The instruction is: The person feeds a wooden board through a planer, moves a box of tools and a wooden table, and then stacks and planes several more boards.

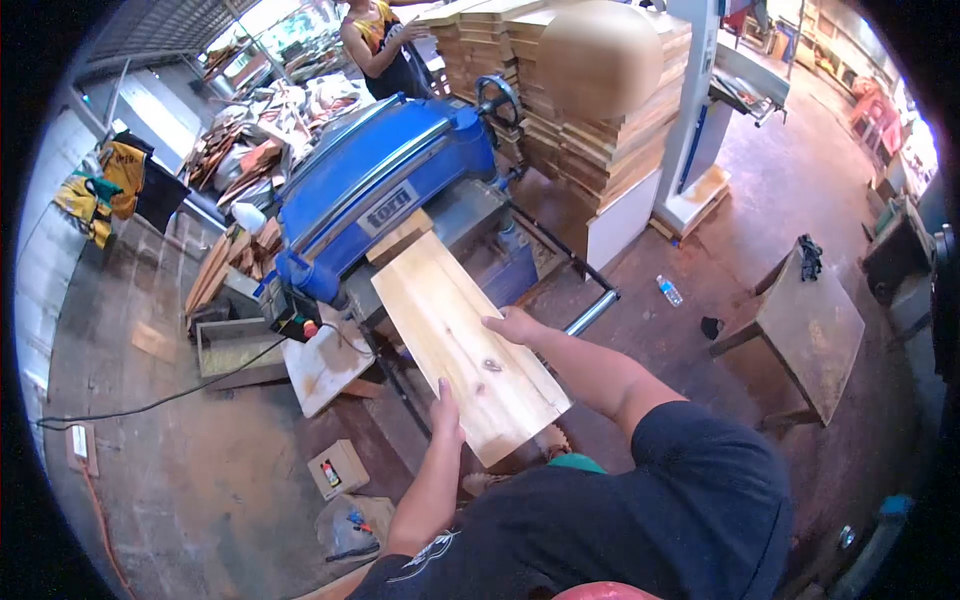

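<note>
A long pale wooden board (455,330) with knots slants from my body up to a blue thickness planer (380,180). Its far end lies at the machine's infeed, close to a short wood piece (400,237) by the opening. My left hand (447,412) grips the board's left edge, thumb on top. On the opposite edge, farther up, my right hand (515,325) grips it the same way. The fingers of both hands are hidden under the board.
Tall stacks of planks (600,130) stand behind the planer, near another person (375,45). A wooden table (810,335) is at right, a water bottle (669,290) on the floor. A black cable (180,395) crosses the left floor, near an open box (335,468).
</note>
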`<state>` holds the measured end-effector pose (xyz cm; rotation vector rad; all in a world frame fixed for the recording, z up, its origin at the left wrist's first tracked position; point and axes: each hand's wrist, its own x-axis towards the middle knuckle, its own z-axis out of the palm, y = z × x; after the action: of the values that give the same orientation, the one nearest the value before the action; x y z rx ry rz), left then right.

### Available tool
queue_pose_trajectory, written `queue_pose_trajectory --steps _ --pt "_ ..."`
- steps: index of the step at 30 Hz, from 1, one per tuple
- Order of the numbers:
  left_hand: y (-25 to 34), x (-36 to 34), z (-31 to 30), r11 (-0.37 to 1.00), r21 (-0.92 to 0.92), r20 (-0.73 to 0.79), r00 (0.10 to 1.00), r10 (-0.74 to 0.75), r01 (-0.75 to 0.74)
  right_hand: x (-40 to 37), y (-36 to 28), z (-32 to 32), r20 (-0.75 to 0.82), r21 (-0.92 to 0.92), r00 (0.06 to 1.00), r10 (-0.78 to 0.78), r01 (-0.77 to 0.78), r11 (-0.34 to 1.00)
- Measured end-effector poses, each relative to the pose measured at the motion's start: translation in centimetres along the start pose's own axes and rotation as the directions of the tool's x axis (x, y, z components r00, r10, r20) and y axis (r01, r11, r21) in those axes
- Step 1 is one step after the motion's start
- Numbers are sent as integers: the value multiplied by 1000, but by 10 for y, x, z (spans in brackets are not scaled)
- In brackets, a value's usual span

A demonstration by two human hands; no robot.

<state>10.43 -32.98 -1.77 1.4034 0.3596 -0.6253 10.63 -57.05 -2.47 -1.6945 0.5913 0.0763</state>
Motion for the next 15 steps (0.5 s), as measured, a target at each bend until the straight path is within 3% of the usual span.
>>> queue_pose_trajectory --steps 2,4,5,6,7,9,11,13,15 --pt "6 15 9 993 20 22 993 -119 119 -7 -5 -10 2 -59 996 -93 93 994" --pt "2 36 13 997 1 28 996 -82 82 -23 -13 -13 43 -146 960 -276 280 949" --pt "-2 47 11 999 -9 26 998 -52 52 -34 -5 -8 81 -399 905 -418 414 818" --pt "-5 58 8 998 -23 14 998 -55 55 -48 4 -3 161 -610 829 -535 510 606" --pt "-6 70 7 996 -77 65 997 -42 47 -69 0 -6 186 -609 827 -530 521 599" --pt "-17 97 -3 984 -130 128 986 -103 119 -116 -15 -13 585 -625 725 -363 688 368" --pt "-15 111 -9 969 -147 125 976 -180 198 -109 0 -8 605 -648 717 -345 696 310" --pt "-1 116 8 999 -50 72 997 -15 18 -92 -8 -8 575 -729 747 -335 653 205" --pt "6 133 5 999 -28 57 998 -42 44 -76 -15 -6 575 -730 742 -345 656 194"
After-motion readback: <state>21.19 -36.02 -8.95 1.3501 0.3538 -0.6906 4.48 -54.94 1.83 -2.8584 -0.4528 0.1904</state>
